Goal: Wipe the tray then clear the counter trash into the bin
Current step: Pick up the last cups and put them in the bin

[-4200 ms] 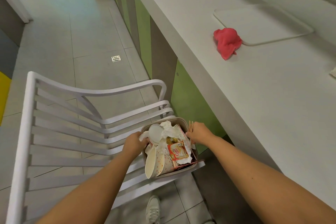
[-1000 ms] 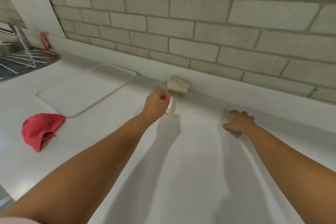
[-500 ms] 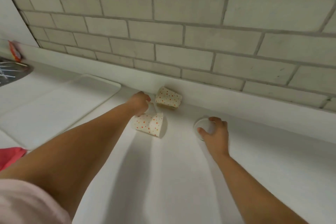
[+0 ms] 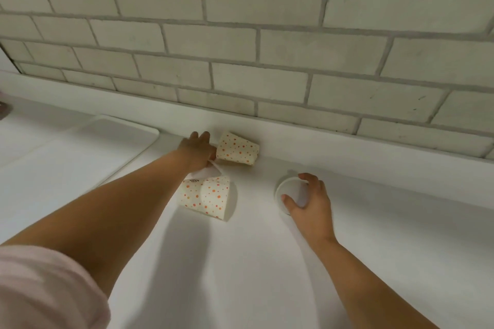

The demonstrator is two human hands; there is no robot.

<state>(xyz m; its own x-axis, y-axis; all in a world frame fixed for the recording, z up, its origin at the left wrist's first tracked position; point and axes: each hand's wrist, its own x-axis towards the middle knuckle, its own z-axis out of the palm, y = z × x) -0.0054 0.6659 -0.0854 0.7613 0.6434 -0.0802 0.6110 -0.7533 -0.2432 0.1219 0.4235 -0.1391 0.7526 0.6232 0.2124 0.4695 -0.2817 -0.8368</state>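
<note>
Far orange-dotted paper cup [image 4: 236, 148] lies on its side at the white worktop's [image 4: 240, 262] back edge, near orange-dotted paper cup [image 4: 205, 196] just in front. L hand [image 4: 197, 151] reaches btwn them, fingers touching the far one, white scrap [image 4: 207, 172] under palm; grip unclear. R hand [image 4: 310, 200] curls round a white round plastic lid [image 4: 288, 191]. White rectangular tray [image 4: 66, 157] sits towards the left end.

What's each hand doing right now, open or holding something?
Left hand: cannot tell; fingers at the far dotted cup, grip hidden.
Right hand: holding the round white lid.
</note>
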